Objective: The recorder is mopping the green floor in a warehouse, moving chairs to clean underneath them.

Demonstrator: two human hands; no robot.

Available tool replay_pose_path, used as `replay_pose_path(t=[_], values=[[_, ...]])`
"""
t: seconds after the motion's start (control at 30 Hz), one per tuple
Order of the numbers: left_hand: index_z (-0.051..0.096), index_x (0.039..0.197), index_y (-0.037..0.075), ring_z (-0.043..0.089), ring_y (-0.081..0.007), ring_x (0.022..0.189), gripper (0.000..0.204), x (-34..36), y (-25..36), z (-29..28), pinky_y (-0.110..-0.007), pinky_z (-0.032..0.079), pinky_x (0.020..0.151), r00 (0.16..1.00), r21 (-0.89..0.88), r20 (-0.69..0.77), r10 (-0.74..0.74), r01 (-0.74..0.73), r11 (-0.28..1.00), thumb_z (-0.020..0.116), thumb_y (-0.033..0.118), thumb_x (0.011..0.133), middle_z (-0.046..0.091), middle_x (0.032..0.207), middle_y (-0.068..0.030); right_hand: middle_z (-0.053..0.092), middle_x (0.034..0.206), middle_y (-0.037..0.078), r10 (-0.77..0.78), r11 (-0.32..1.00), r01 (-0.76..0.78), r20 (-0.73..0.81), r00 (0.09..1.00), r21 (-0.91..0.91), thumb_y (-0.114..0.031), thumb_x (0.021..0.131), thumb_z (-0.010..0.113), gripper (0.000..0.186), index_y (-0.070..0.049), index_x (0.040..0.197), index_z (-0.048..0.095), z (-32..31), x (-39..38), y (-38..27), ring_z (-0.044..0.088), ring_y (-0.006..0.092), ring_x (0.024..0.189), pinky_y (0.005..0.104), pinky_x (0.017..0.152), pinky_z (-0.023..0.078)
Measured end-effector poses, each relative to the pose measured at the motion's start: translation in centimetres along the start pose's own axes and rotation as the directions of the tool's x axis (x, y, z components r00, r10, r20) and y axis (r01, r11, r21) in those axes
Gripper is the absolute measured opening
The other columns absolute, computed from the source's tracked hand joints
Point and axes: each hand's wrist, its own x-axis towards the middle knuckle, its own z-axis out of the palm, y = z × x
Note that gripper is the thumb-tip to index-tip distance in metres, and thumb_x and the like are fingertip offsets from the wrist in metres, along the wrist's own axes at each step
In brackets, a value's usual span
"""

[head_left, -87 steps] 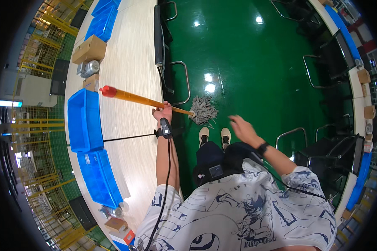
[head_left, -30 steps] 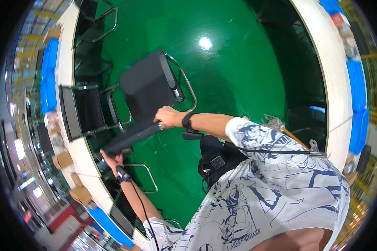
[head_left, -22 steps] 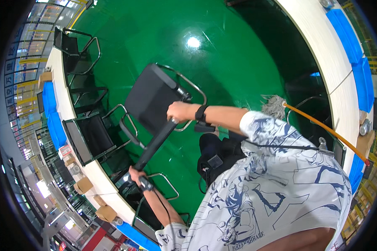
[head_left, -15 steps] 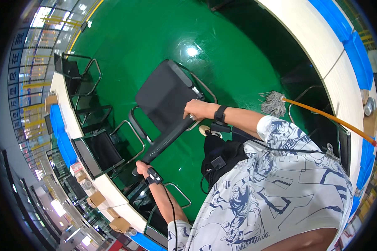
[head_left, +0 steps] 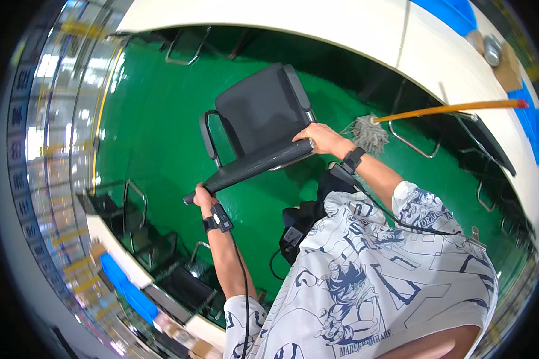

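Observation:
A black chair [head_left: 260,107] with a metal frame stands in front of me on the green floor, its seat pointing away. Its backrest [head_left: 254,168] is the part closest to my body, and both hands hold it. My left hand [head_left: 203,197] is closed around the backrest's left end. At the opposite end, my right hand [head_left: 324,140] wraps over the corner. The left armrest [head_left: 209,134] shows beside the seat. Much of the chair's legs is hidden under the seat and backrest.
A grey string mop [head_left: 370,134] with a wooden handle leans by the long white table [head_left: 341,30], right of the chair. Blue bins [head_left: 449,15] stand on that table. More black chairs [head_left: 188,284] and another table are at lower left.
The chair has turned clockwise and shifted away, with both hands still on its backrest. My view has swung left-to-right too, so the white table now spans the top.

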Motion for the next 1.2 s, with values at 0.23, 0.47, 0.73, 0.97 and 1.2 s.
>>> replay_pose_path(t=[0.23, 0.47, 0.73, 0.97, 1.2], values=[[0.021, 0.095, -0.014, 0.054, -0.0323, 0.075, 0.054, -6.7, 1.7, 18.2, -0.041, 0.045, 0.068, 0.916, 0.259, 0.151, 0.373, -0.401, 0.879, 0.052, 0.024, 0.073, 0.048, 0.089, -0.0267, 0.057, 0.079, 0.012, 0.121, 0.991, -0.061, -0.595, 0.795, 0.120, -0.030, 0.070, 0.065, 0.034, 0.000, 0.085, 0.059, -6.8, -0.6, -1.1, 0.057, 0.0274, 0.070, 0.0319, 0.060, 0.044], [0.022, 0.092, -0.014, 0.051, -0.0418, 0.076, 0.047, -6.8, 6.0, 32.0, -0.046, 0.041, 0.069, 0.824, 0.221, 0.253, 0.507, -0.560, 0.799, 0.045, 0.023, 0.075, 0.047, 0.085, -0.0334, 0.052, 0.057, 0.010, 0.141, 0.957, -0.290, -0.897, 0.419, 0.015, -0.011, 0.081, 0.048, 0.023, -0.001, 0.061, 0.054, -8.1, 7.1, 4.3, 0.051, 0.0263, 0.052, 0.0333, 0.050, 0.040], [0.024, 0.092, -0.013, 0.051, -0.0413, 0.077, 0.048, -2.2, 11.8, 42.1, -0.046, 0.040, 0.071, 0.737, 0.210, 0.441, 0.512, -0.639, 0.740, 0.045, 0.026, 0.074, 0.047, 0.085, -0.0326, 0.050, 0.056, 0.008, -0.161, 0.895, -0.327, -0.903, 0.397, -0.303, -0.006, 0.074, 0.049, 0.017, -0.004, 0.057, 0.050, -8.7, 16.1, 6.9, 0.049, 0.0260, 0.052, 0.0340, 0.050, 0.040], [0.022, 0.094, -0.009, 0.051, -0.0416, 0.079, 0.042, -4.0, 13.3, 46.2, -0.047, 0.041, 0.072, 0.752, 0.184, 0.489, 0.443, -0.585, 0.790, 0.043, 0.022, 0.076, 0.048, 0.087, -0.0316, 0.048, 0.057, 0.009, -0.123, 0.802, -0.517, -0.929, 0.348, -0.299, -0.008, 0.076, 0.046, 0.020, -0.004, 0.056, 0.049, -11.9, 18.1, 9.5, 0.049, 0.0269, 0.056, 0.0347, 0.055, 0.040], [0.021, 0.094, -0.010, 0.052, -0.0425, 0.075, 0.046, -4.6, 14.4, 50.9, -0.047, 0.041, 0.072, 0.778, 0.267, 0.396, 0.487, -0.605, 0.750, 0.045, 0.023, 0.074, 0.051, 0.081, -0.0321, 0.045, 0.061, 0.010, -0.082, 0.720, -0.634, -0.941, 0.328, -0.283, -0.010, 0.078, 0.043, 0.018, -0.005, 0.061, 0.045, -14.0, 20.0, 11.5, 0.047, 0.0289, 0.061, 0.0372, 0.058, 0.039]])
